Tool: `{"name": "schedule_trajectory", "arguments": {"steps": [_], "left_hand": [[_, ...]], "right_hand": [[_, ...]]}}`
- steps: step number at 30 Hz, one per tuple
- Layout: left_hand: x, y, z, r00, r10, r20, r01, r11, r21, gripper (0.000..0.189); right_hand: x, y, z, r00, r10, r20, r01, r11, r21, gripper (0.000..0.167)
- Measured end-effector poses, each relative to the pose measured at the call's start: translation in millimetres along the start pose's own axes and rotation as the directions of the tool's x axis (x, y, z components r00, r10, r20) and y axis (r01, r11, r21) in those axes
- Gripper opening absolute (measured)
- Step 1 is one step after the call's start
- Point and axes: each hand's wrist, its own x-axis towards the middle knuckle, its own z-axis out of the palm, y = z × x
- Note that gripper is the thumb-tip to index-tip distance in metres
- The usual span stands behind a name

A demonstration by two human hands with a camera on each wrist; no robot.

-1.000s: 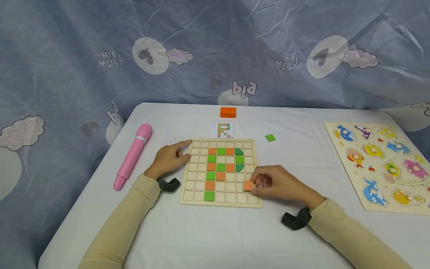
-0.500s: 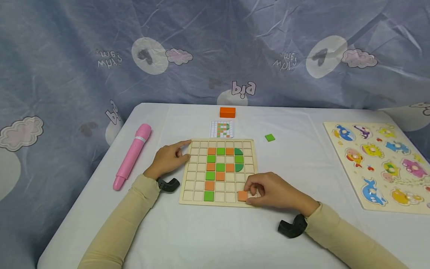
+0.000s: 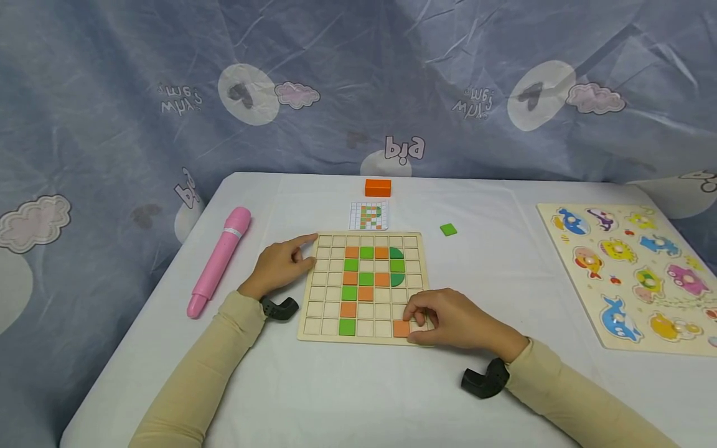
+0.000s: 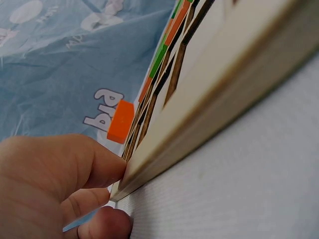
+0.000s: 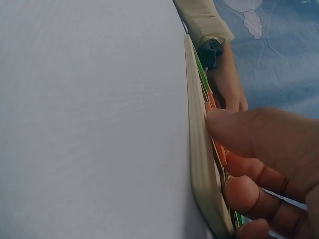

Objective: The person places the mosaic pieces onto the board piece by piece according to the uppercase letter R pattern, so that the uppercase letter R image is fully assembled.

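A square wooden grid board (image 3: 330, 325) lies on the table, with orange, green and rounded dark-green tiles in its cells. My right hand (image 3: 456, 318) is over the board's near right corner, thumb and index finger pinching a square orange tile (image 3: 401, 328) at the bottom row. In the right wrist view this orange tile (image 5: 215, 132) is between thumb and finger, partly hidden. My left hand (image 3: 280, 266) touches the board's far left edge with thumb and index finger; in the left wrist view the thumb presses the wooden rim (image 4: 199, 117).
Behind the board lie a small pattern card (image 3: 369, 216) and an orange block (image 3: 378, 188). A loose green tile (image 3: 448, 229) sits to the right of them. At left is a pink stick (image 3: 220, 261); an animal peg puzzle (image 3: 588, 298) lies far right.
My right hand has moved left and toward me with the orange tile, which came down onto the bottom row. The left hand stays at the board's edge.
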Motion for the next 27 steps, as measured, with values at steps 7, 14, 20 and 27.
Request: {"name": "schedule_trajectory", "arguments": {"steps": [7,14,20,27], "left_hand": [[0.7,-2.0,0.6,1.000,-0.003,0.001,0.003,1.000,-0.007,0.058],[0.5,-3.1,2.0,1.000,-0.009,0.004,0.009,1.000,-0.008,0.058],[1.4,-5.5,3.8,1.000,-0.006,0.006,0.006,1.000,0.000,0.058],[1.3,-4.2,3.5,1.000,-0.012,0.003,0.012,1.000,-0.002,0.058]], "right_hand": [[0.0,1,-2,1.000,-0.002,0.018,0.001,0.999,0.053,0.021],[1.2,15,-11,0.998,-0.024,0.064,0.007,0.969,0.246,0.020],[3.1,28,-24,0.998,-0.031,0.055,0.014,0.959,0.285,0.026],[3.5,45,-43,0.998,-0.003,-0.068,0.020,0.969,0.245,0.026]]}}
